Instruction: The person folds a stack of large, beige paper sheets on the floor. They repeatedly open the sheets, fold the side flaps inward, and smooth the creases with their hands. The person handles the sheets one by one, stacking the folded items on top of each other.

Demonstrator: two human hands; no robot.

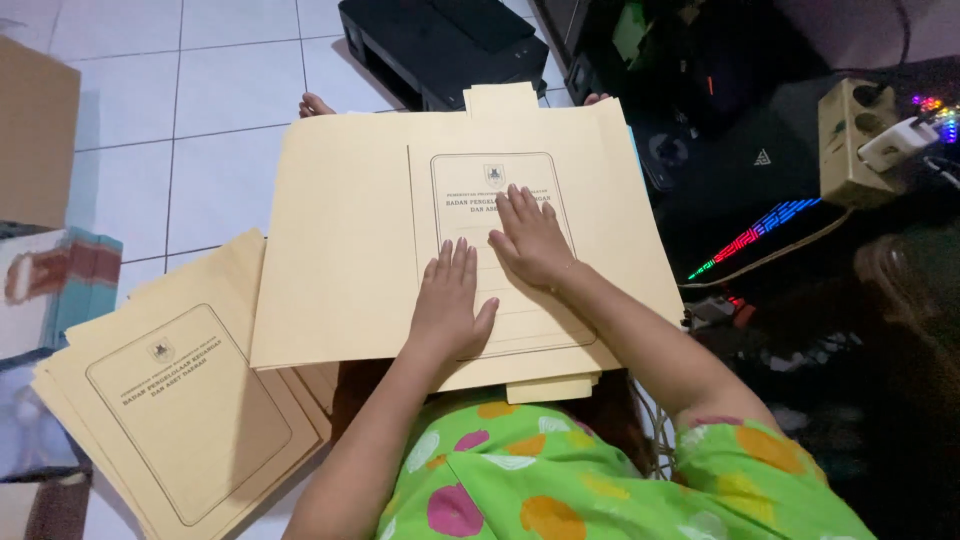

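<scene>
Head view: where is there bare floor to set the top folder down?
Bare white tiles lie upper left, bordered by the cardboard box, the black printer and the folder under both hands. Lower left is taken by the folder stack. The right is crowded with cables and a power strip.

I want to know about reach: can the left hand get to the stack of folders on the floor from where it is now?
Probably yes. The left hand lies flat on the open folder, and the stack lies just to its left with nothing between them.
</scene>
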